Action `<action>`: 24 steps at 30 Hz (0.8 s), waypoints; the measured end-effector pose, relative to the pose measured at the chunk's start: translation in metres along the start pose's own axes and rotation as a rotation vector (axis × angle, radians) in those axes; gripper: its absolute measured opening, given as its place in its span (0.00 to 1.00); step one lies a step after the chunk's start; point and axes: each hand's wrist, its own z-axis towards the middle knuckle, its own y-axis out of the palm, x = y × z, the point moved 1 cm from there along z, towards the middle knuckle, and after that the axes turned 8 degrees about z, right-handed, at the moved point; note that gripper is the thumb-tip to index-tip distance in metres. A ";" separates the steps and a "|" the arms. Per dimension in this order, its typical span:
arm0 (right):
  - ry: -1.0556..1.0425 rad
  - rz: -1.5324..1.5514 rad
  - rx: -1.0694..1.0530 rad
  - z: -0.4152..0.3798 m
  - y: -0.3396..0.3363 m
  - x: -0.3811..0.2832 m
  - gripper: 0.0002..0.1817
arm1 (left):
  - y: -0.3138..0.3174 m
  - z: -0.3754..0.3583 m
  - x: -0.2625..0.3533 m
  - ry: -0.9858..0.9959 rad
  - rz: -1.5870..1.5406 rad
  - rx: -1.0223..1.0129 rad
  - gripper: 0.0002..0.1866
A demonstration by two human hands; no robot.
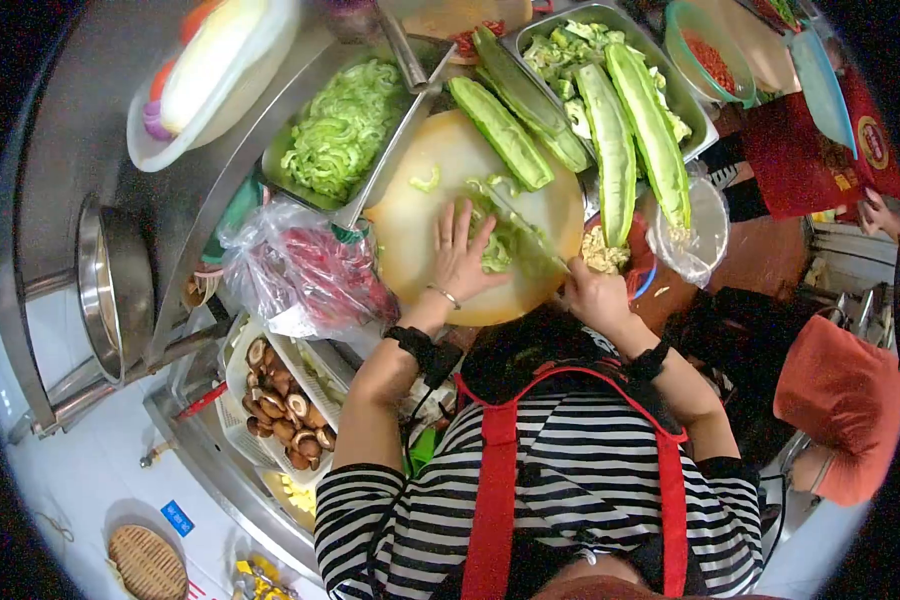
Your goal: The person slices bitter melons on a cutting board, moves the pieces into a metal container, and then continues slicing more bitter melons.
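My left hand point(460, 258) lies with its fingers spread on the round cutting board point(410, 225), against a small pile of sliced green gourd point(497, 250). In my right hand point(597, 297) is the handle of a kitchen knife point(528, 228). Its blade slants up and left across the board, just right of the slices. A hollowed gourd half point(500, 135) rests on the board's far edge, with another half beside it. Two more long halves point(607, 150) lean over the board's right side. One curved slice point(426, 180) sits apart on the board.
Sliced gourd fills a metal tray point(305, 195) at the left; another metal tray point(705, 135) holds cut vegetables. Nearby are a plastic bag with red contents point(315, 265), a basket of mushrooms point(288, 405) and a bowl of chopped garlic point(605, 255). Another person's orange sleeve point(840, 410) is at right.
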 end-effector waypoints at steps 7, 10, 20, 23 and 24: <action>-0.089 -0.096 -0.034 -0.060 -0.076 0.001 0.27 | 0.007 0.035 -0.021 -0.049 0.071 0.111 0.50; -0.162 -0.251 -0.065 -0.088 -0.098 0.007 0.22 | 0.005 0.049 -0.029 0.100 0.019 0.066 0.48; -0.162 -0.190 -0.043 -0.040 -0.040 -0.010 0.23 | 0.013 0.045 -0.010 0.116 -0.184 0.160 0.35; -0.164 -0.164 0.002 -0.012 -0.028 -0.024 0.24 | 0.020 0.041 -0.018 0.069 -0.251 0.281 0.28; -0.194 -0.172 0.009 -0.006 -0.030 -0.027 0.24 | 0.012 0.044 -0.018 0.050 -0.285 0.344 0.25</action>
